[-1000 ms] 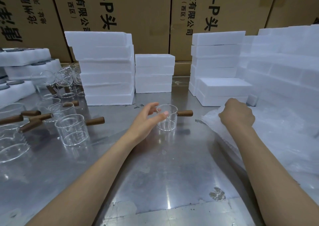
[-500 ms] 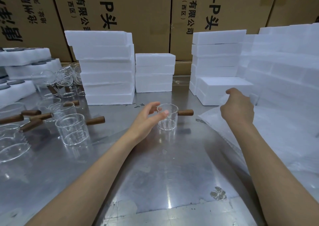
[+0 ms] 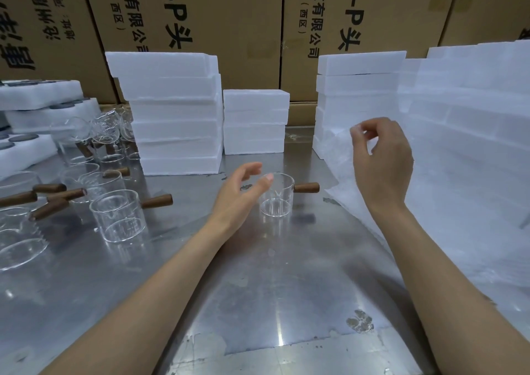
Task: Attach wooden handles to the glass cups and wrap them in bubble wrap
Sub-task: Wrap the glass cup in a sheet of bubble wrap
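A small clear glass cup with a wooden handle pointing right stands upright on the metal table. My left hand hovers just left of it with relaxed, spread fingers; the thumb tip lies at the cup's rim. Raised above the table to the right of the cup, my right hand pinches the corner of a thin white bubble wrap sheet between thumb and forefinger. The sheet hangs down from that pinch to the pile of wrap on the right.
Several more glass cups with wooden handles crowd the left side. White foam block stacks line the back, with cardboard boxes behind. Foam trays sit far left.
My right hand has risen from the pile, lifting a sheet of wrap by its corner. My left hand's fingers have loosened and spread beside the cup.
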The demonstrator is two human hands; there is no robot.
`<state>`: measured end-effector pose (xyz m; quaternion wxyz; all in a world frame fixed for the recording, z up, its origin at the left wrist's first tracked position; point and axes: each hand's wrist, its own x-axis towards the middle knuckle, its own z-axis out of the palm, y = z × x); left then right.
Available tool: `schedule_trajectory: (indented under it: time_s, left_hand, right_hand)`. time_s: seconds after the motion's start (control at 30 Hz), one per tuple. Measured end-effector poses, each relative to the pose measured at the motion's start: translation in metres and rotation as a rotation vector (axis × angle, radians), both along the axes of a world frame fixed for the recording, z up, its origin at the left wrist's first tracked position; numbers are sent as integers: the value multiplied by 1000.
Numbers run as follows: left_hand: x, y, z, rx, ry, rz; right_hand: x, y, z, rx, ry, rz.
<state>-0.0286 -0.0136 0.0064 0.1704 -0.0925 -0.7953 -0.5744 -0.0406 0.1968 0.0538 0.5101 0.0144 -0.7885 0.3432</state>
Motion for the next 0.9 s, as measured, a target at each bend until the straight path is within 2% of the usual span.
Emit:
schedule_trajectory:
  time_s: [0.17, 0.33, 0.43, 0.53, 0.6, 0.73, 0.9]
  left_hand:
    - [17, 9, 12, -150, 230, 58]
    - [22, 24, 15, -303, 410, 69]
    - [21, 23, 18, -140, 454, 111]
    - [17, 14, 24, 115, 393, 125]
    - [12, 6, 26, 263, 338, 153]
    - [3, -10, 22, 367, 194, 271]
    - [-6, -22, 14, 443, 94, 351]
  right_hand:
    - [10, -26, -5, 104, 137, 167]
    - [15, -49, -15, 217, 175, 305]
    - [12, -50, -18, 161, 113, 330]
    - [6, -42, -17, -30, -22, 317]
    - [2, -35, -19, -156, -184, 335]
    - [-2, -32, -23, -348, -594, 543]
    - [-3, -33, -22, -378, -526, 649]
